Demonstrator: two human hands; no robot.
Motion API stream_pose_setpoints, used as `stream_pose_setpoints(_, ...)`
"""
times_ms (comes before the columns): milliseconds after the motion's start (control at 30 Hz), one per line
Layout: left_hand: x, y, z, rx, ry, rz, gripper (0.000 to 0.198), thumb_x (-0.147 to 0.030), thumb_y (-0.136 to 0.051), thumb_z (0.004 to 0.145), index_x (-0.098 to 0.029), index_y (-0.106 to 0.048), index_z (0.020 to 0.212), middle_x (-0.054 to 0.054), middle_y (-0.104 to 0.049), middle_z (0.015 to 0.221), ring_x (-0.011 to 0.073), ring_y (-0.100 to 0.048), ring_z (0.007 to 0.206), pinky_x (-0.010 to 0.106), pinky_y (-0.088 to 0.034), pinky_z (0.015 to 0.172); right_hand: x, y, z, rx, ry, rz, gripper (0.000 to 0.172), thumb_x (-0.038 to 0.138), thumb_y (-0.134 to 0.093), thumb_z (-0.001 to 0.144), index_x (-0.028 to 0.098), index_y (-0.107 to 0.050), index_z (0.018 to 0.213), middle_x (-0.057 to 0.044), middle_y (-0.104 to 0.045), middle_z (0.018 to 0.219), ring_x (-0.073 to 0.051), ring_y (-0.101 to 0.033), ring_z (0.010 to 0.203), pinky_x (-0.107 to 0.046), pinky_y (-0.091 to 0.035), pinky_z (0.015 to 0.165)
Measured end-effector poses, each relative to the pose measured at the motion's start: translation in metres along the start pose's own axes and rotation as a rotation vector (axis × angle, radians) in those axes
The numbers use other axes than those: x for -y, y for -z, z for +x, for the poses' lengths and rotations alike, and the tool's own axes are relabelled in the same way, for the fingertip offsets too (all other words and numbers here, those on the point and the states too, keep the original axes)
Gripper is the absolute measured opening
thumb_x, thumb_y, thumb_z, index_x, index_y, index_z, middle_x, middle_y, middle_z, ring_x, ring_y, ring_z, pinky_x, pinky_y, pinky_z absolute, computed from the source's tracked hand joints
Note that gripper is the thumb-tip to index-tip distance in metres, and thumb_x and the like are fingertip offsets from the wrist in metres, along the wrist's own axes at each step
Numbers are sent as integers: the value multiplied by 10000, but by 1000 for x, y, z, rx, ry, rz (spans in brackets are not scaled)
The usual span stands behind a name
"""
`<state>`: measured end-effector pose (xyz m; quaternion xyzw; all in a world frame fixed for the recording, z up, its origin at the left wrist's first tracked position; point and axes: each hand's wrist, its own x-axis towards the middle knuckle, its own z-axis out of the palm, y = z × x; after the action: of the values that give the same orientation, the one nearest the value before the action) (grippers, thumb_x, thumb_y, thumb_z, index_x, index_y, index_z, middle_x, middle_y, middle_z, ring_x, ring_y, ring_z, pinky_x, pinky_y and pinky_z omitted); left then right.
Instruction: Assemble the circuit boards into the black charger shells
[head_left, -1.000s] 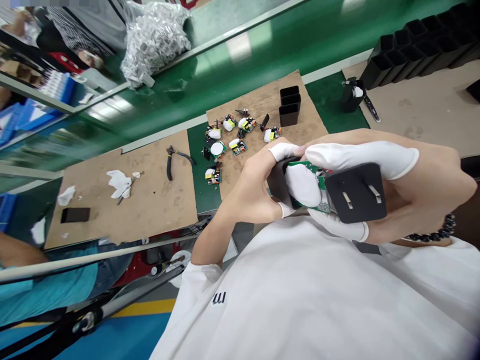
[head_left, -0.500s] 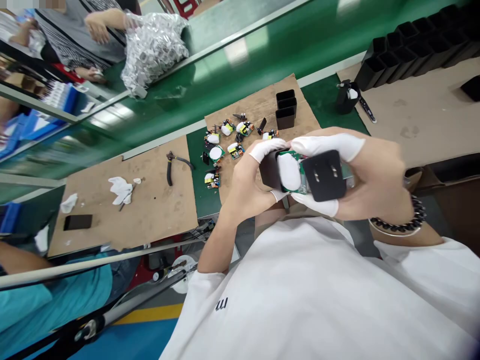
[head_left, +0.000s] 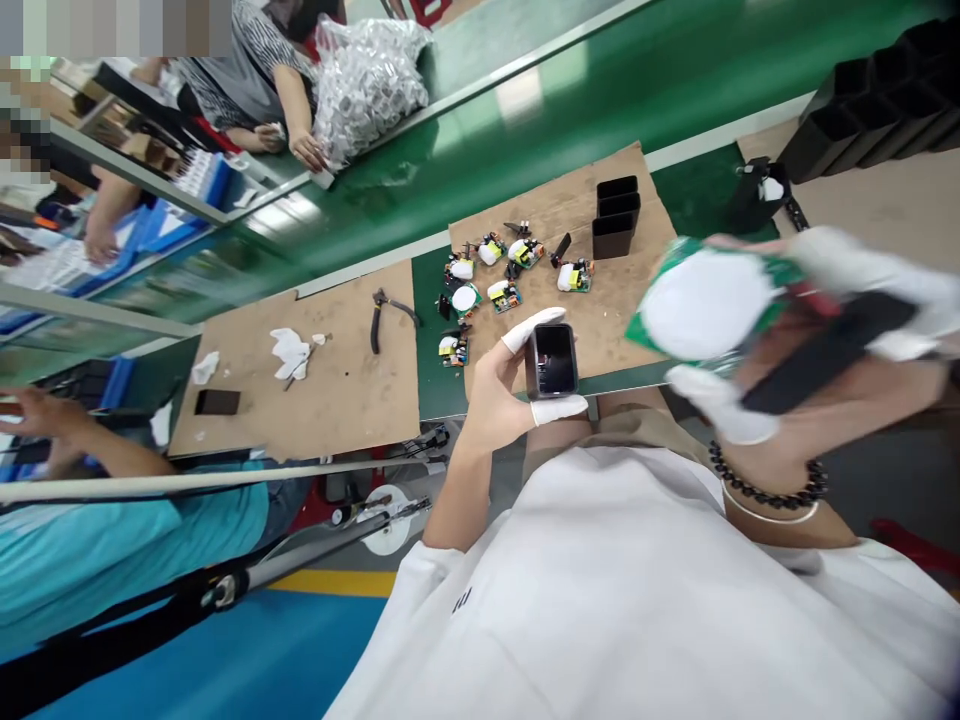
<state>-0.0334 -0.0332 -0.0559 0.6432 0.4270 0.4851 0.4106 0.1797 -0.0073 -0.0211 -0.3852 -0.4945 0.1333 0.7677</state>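
Cardboard-covered surface (head_left: 626, 280) ahead; black case (head_left: 553, 362) and circuit board (head_left: 705, 300) held apart near its edge.
Your left hand (head_left: 501, 395)'s grip wraps the case, likely light, stiff, smooth; hold its side walls. Your right hand (head_left: 847, 388) grips the board, probably fragile; keep to its edges. You'll find no legible labels.

Bright and rather even, with pale reflections on the green surface (head_left: 465, 150). Smeared by motion at the right hand (head_left: 855, 400) and white-padded board (head_left: 705, 305), clearer at the left hand (head_left: 495, 400). Stretched toward edges, pixelated at upper left.
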Motion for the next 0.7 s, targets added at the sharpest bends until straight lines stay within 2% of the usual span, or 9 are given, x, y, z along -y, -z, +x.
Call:
stream_pose_setpoints(33, -7, 0, 0, -2, -34, 17, 916, -531, -969, 631, -262, -621, 1434, 103, -695, 1434, 362, -648, 1362, 472, -528, 1179, 4, -6, -11, 73, -4, 55, 407, 508, -759, 873, 186, -769, 1122, -48, -831, 1087, -242, -824, 971, -343, -716, 819)
stream_pose_setpoints(133, -18, 4, 1, -22, -117, 68, 971, -647, -921, 633, -277, -598, 1470, 91, -646, 1505, 397, -550, 1463, 487, -473, 1241, 13, -13, -30, 294, 35, 223, 598, 324, -893, 728, 205, -734, 1292, -81, -810, 1172, -320, -809, 1049, -454, -712, 900)
stream_pose_setpoints(200, -19, 9, 2, -28, -154, 89, 1033, -725, -896, 597, -276, -592, 1477, 97, -643, 1507, 419, -506, 1495, 484, -457, 1258, 14, -13, -33, 356, 66, 262, 649, 177, -861, 703, 243, -723, 1334, -65, -807, 1192, -305, -795, 1087, -440, -691, 946)
stream_pose_setpoints(300, -18, 14, 7, -18, -188, 94, 1096, -789, -876, 547, -271, -593, 1471, 108, -652, 1487, 444, -494, 1495, 486, -455, 1255, 13, -10, -29, 423, 92, 278, 728, 90, -824, 678, 263, -704, 1375, -50, -801, 1220, -297, -791, 1085, -435, -686, 939)
stream_pose_setpoints(400, -20, 17, 12, 14, -245, 84, 1068, -791, -869, 561, -301, -595, 1470, 87, -674, 1448, 440, -569, 1427, 490, -505, 1202, 13, -6, -24, 470, 71, 303, 751, 56, -824, 651, 222, -707, 1375, -74, -795, 1234, -312, -790, 1092, -439, -684, 926)
stream_pose_setpoints(533, -26, 16, 16, 57, -298, 141, 927, -700, -862, 689, -346, -575, 1496, 47, -690, 1407, 396, -661, 1329, 512, -559, 1148, 16, -2, -21, 512, 24, 325, 723, 73, -818, 657, 224, -719, 1357, -57, -792, 1240, -320, -782, 1118, -438, -683, 936)
stream_pose_setpoints(700, -28, 17, 17, 87, -320, 151, 908, -675, -866, 708, -342, -574, 1501, 54, -656, 1470, 397, -649, 1352, 517, -549, 1174, 19, 1, -17, 522, 79, 241, 695, 75, -821, 687, 216, -708, 1358, -38, -794, 1230, -259, -771, 1136, -359, -656, 1001)
